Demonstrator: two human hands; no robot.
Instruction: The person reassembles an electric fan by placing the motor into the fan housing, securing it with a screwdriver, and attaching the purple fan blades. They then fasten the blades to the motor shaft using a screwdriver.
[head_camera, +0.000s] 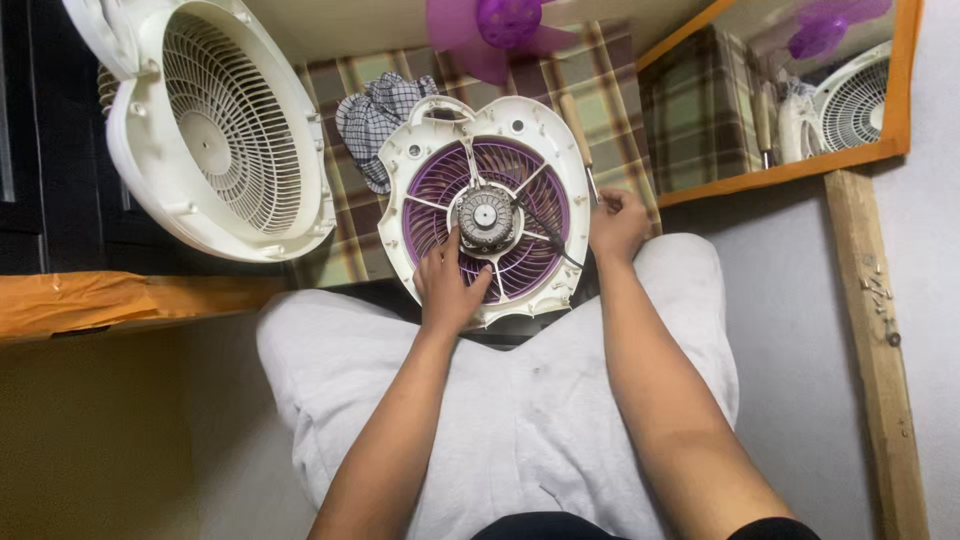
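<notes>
Steadying the fan housing (487, 215) — left hand (447, 285) on it, right hand (617, 225) beside.

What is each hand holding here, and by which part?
Left hand steadies the fan housing at its purple grille. Right hand grips its right rim.

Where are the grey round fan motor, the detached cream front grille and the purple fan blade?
Grey round fan motor (486, 217): head view, centre hub face.
Detached cream front grille (232, 130): head view, ribbed face left of centre.
Purple fan blade (507, 20): head view, hub at the top edge.
</notes>
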